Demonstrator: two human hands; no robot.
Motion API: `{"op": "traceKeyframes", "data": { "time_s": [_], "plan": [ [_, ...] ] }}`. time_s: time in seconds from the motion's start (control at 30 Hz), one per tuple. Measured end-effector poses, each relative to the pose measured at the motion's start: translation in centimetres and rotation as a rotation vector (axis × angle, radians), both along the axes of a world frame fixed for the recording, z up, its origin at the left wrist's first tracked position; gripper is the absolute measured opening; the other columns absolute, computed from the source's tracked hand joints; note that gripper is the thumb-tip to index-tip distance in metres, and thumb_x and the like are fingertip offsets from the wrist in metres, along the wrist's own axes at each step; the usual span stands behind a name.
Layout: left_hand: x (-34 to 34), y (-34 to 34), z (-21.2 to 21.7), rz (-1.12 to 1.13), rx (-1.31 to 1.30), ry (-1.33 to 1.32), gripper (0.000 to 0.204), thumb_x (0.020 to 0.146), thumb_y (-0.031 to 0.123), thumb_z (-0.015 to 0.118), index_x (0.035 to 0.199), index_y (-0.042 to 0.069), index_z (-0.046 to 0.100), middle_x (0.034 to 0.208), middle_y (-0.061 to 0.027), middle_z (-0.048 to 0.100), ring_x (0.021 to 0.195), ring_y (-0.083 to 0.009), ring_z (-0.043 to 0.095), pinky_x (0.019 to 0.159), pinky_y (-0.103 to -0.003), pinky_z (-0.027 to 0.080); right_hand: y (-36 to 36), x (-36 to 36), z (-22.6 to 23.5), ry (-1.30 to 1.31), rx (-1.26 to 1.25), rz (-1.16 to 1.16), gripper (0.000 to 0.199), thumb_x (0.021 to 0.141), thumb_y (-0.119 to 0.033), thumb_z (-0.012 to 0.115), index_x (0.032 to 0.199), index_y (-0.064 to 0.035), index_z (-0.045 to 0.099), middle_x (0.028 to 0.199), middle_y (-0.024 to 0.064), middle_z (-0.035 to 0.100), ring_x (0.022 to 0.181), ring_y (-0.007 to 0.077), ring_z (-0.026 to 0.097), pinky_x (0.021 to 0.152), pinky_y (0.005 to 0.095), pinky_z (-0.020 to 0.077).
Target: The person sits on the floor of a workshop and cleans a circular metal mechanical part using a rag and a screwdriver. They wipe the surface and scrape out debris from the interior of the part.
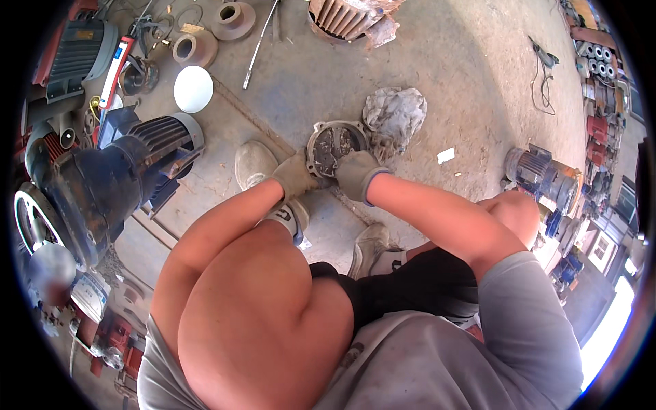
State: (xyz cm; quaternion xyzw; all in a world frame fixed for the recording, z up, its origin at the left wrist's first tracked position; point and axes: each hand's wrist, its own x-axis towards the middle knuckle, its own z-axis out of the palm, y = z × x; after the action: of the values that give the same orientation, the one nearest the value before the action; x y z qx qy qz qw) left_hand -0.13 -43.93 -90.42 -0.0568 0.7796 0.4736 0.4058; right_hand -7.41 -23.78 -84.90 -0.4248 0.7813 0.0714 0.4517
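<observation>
A round grey metal motor end cover (333, 142) lies on the concrete floor in front of my feet, its dirty inner side facing up. My left hand (295, 175), in a grey work glove, grips its lower left rim. My right hand (357, 172), also gloved, holds the lower right rim. Both forearms reach forward over my bent knees. A crumpled grey rag (395, 113) lies just beyond the cover, touching its right side.
A large dark blue electric motor (119, 181) stands at the left. A white round lid (193, 89), metal flanges (195, 48), a rod (260, 44) and a finned housing (345, 17) lie farther off. A smaller motor (540, 174) is at the right.
</observation>
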Motion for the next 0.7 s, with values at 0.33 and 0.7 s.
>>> {"op": "traceKeyframes", "data": {
  "time_s": [0.33, 0.7],
  "plan": [
    [0.7, 0.1, -0.7, 0.135, 0.125, 0.119, 0.072, 0.089, 0.037, 0.084, 0.147, 0.001, 0.062, 0.143, -0.0255, 0.065, 0.132, -0.0396, 0.066, 0.117, -0.04, 0.05, -0.6, -1.7, 2.9, -0.244, -0.021, -0.5, 0.026, 0.093, -0.024, 0.068, 0.107, -0.011, 0.085, 0.1, 0.0163, 0.082, 0.098, 0.0361, 0.081, 0.088, 0.0446, 0.0635],
    [0.7, 0.3, -2.9, 0.099, 0.121, 0.134, 0.091, 0.079, 0.033, 0.093, 0.147, -0.008, 0.051, 0.13, -0.0268, 0.073, 0.122, -0.0402, 0.071, 0.112, -0.042, 0.054, -1.7, -2.4, -1.2, -0.281, -0.174, -0.527, 0.03, 0.09, -0.02, 0.061, 0.101, -0.006, 0.085, 0.107, 0.0241, 0.08, 0.101, 0.043, 0.078, 0.096, 0.0509, 0.0608]
  ]
}}
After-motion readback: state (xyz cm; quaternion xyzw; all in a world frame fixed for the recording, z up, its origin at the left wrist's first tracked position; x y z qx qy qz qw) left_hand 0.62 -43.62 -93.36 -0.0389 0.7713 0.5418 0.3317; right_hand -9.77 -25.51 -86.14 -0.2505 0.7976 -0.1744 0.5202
